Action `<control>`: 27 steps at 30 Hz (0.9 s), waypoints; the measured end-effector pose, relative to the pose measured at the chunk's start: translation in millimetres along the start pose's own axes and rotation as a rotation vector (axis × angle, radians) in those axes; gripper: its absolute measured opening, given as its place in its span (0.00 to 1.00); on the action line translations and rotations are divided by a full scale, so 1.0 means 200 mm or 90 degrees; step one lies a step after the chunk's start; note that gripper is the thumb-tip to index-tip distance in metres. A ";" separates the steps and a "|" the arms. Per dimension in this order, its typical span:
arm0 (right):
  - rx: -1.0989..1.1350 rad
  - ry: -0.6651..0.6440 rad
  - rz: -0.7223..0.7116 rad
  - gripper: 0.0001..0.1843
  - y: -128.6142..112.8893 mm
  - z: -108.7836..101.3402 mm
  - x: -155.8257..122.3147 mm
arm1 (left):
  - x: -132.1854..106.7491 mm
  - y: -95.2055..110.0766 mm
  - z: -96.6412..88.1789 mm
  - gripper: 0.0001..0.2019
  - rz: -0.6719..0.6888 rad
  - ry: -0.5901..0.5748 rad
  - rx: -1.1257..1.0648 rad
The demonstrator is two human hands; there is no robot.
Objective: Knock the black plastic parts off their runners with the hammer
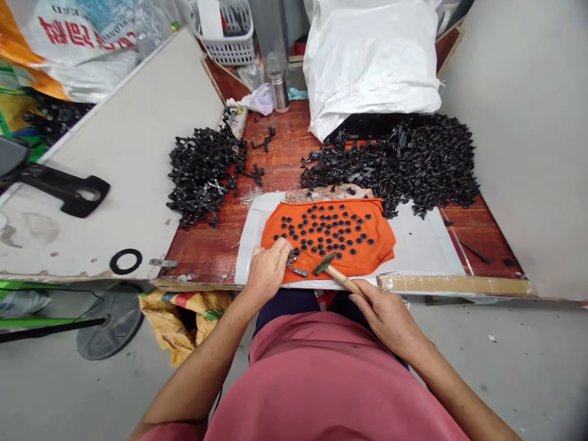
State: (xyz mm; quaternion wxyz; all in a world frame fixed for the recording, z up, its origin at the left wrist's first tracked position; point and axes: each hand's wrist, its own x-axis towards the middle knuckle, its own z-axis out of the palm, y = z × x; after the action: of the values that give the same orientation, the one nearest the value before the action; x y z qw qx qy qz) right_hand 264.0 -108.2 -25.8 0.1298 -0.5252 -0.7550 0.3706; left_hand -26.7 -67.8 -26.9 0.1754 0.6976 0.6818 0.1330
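Observation:
My left hand (pixel 267 268) rests at the near left corner of an orange cloth (pixel 381 242), fingers curled on a small black and metal part (pixel 294 262). My right hand (pixel 384 313) grips the wooden handle of a small hammer (pixel 331 268), whose green head lies on the cloth's near edge just right of that part. Several small black round pieces (pixel 324 229) are spread across the cloth. The cloth lies on a white sheet (pixel 422 245) on a reddish wooden board (pixel 206 245).
A heap of black parts (pixel 202 171) lies at the left of the board, a larger heap (pixel 413 159) at the right beside a white sack (pixel 372 55). A metal flask (pixel 278 92) and a basket (pixel 229 37) stand behind. A black ring (pixel 125 261) lies on the grey panel.

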 end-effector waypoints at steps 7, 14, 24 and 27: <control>0.015 -0.027 0.018 0.21 0.03 0.01 0.02 | -0.01 -0.03 0.01 0.15 0.034 0.044 -0.081; 0.038 -0.024 0.016 0.21 0.04 0.02 0.02 | 0.00 -0.01 0.00 0.16 0.024 0.011 -0.050; -0.032 0.008 -0.050 0.23 -0.01 -0.05 0.04 | 0.00 0.00 -0.01 0.15 0.004 -0.025 0.026; -0.042 0.058 -0.100 0.25 -0.07 -0.09 0.06 | 0.01 0.01 -0.01 0.16 -0.006 -0.039 0.050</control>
State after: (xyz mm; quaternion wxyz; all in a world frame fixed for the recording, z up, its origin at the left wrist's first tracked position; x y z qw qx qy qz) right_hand 260.1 -92.2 -5.3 0.1751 -0.4847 -0.7989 0.3100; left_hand -25.6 -65.3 -24.8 0.1693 0.7044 0.6841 0.0843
